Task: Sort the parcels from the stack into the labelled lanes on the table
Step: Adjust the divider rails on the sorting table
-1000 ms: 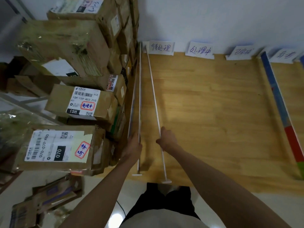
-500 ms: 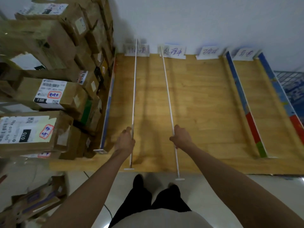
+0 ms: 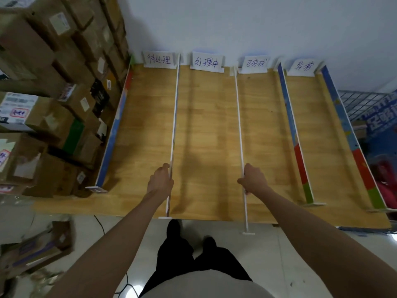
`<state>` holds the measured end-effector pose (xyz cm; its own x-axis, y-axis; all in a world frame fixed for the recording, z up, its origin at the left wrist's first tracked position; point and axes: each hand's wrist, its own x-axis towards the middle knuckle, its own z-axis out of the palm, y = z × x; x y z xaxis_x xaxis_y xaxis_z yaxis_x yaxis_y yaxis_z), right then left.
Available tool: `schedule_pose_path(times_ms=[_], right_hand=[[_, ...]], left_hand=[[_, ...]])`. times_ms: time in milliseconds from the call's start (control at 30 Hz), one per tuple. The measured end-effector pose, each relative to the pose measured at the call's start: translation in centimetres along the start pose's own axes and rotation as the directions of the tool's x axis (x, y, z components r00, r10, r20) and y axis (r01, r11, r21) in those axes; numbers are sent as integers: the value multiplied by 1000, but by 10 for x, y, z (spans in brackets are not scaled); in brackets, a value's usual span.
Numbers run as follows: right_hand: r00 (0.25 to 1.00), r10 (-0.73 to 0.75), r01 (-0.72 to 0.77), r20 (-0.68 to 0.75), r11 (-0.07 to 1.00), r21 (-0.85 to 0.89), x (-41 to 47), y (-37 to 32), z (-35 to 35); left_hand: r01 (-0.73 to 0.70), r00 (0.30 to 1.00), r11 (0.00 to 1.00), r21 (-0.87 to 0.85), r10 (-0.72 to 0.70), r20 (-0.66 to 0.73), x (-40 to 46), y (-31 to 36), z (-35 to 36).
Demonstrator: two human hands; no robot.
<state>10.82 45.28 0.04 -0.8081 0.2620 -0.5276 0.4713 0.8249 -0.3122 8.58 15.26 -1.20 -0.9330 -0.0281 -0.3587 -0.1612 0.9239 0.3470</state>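
Off to the left of both hands, nearer the left hand (image 3: 160, 179), stands the parcel stack (image 3: 53, 100), while each hand, the right hand (image 3: 253, 179) too, grips a thin white divider running straight away.

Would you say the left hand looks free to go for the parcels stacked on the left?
Probably not yet: the left hand grips a white divider strip, and the parcel stack sits beyond the blue side rail.

Thin white divider rods (image 3: 174, 117) are fencing bare lanes running back across the wooden table (image 3: 206, 130); tall stacked brown cardboard parcels (image 3: 53, 82) are walling off the table's left side.
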Motion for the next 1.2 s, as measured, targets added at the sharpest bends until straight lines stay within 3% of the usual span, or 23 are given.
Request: schedule_pose_path(times_ms=[767,1200], right_hand=[[997,66,-67,36,997,34,94,-15,-10],[994,44,-35,-104,995,90,84,-21,-4]], left_hand=[[45,993,998,35,-49,111,93,15,5],[31,995,999,-25,-29,90,87,17,6]])
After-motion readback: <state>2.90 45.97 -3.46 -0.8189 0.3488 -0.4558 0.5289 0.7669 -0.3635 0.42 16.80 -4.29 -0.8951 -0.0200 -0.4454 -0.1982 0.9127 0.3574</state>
